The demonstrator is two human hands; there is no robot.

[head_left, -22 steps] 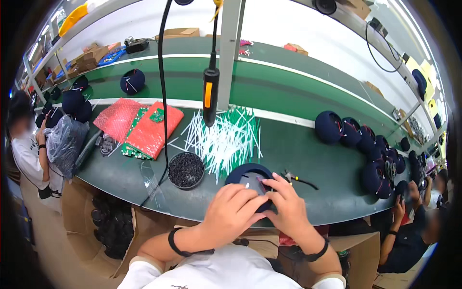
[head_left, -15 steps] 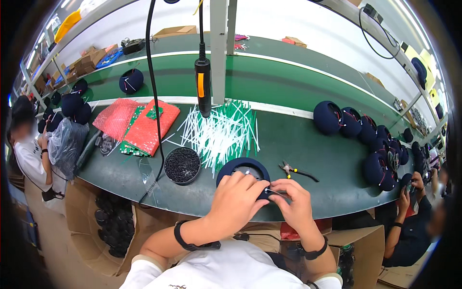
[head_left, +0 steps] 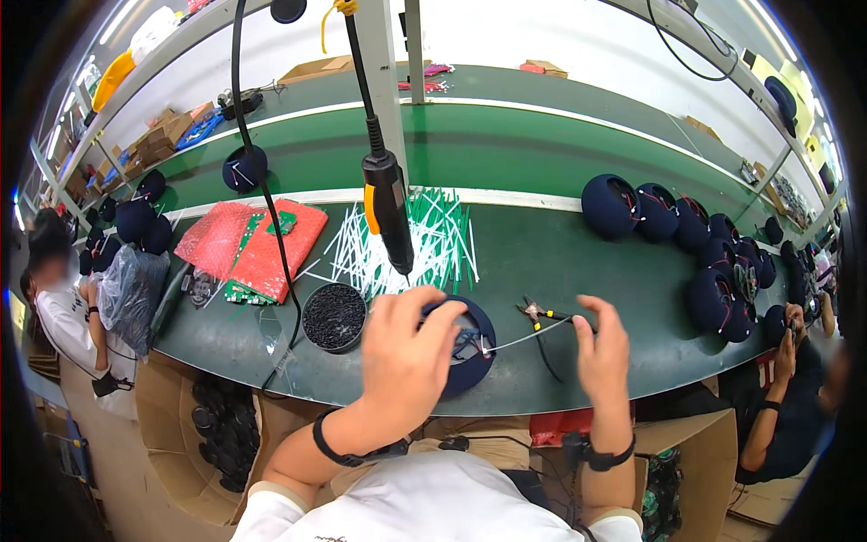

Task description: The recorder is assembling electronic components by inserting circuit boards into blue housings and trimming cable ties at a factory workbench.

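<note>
A round navy shell (head_left: 484, 363) lies at the near edge of the green table, dark wires showing inside. My left hand (head_left: 405, 348) curls over its left rim, thumb by the opening. From the shell's right side a thin white cable tie (head_left: 526, 341) stretches rightward, its free end close to my right hand (head_left: 603, 352). That hand's thumb and index finger pinch the end of one handle of a pair of cutting pliers (head_left: 533, 313) with yellow-and-black handles, spread apart. Whether the tie's tip also touches these fingers is hard to tell.
A black electric screwdriver (head_left: 388, 208) hangs over a pile of white cable ties (head_left: 442, 244). Left of them are a tub of black screws (head_left: 334, 318) and red bubble wrap (head_left: 289, 248). Navy shells (head_left: 610, 206) line the right. Co-workers sit at both sides.
My hands have parted: the left moved onto the shell's left side, the right moved right. The cable tie is now stretched out, and the pliers have turned with their handles spread.
</note>
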